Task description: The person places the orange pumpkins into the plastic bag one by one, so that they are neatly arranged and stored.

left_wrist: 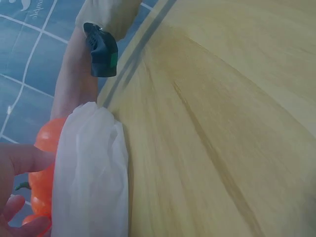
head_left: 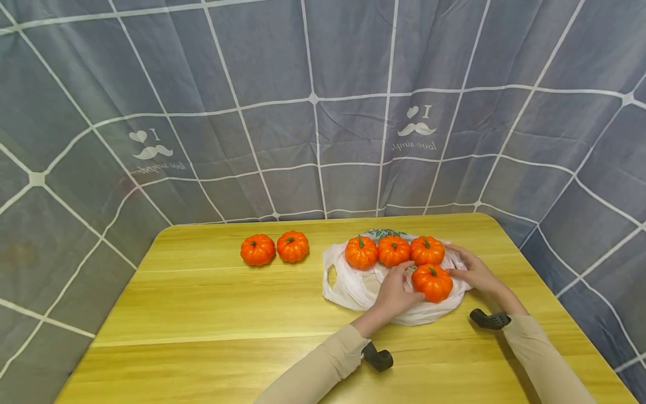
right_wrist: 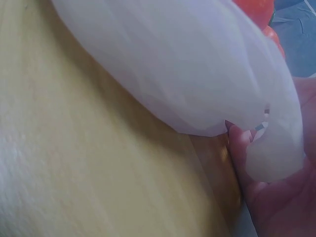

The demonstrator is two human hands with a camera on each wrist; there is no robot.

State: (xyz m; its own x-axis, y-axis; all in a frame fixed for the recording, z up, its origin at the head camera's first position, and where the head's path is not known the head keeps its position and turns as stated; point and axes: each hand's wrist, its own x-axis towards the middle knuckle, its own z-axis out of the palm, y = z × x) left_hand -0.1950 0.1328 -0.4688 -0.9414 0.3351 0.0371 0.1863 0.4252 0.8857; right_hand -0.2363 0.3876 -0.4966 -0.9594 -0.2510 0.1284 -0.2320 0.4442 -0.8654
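Observation:
On a flattened white plastic bag [head_left: 348, 289] sit three orange pumpkins in a row: a left one [head_left: 360, 253], a middle one [head_left: 393, 251] and a right one [head_left: 427, 250]. A fourth pumpkin [head_left: 432, 283] stands in front of the right one. My left hand [head_left: 396, 294] lies at its left side, thumb and fingers spread along it. From the right my right hand [head_left: 474, 272] reaches in, its thumb at the front pumpkin and its fingers near the back right one. In the right wrist view, bag plastic [right_wrist: 197, 64] covers part of the right hand [right_wrist: 291, 202].
Two more pumpkins, one [head_left: 258, 250] beside another [head_left: 292, 247], stand on the wooden table [head_left: 202, 314] left of the bag. A grey checked curtain [head_left: 277, 140] surrounds the table's back and sides. Each wrist carries a black device, as on the left wrist [head_left: 377, 357].

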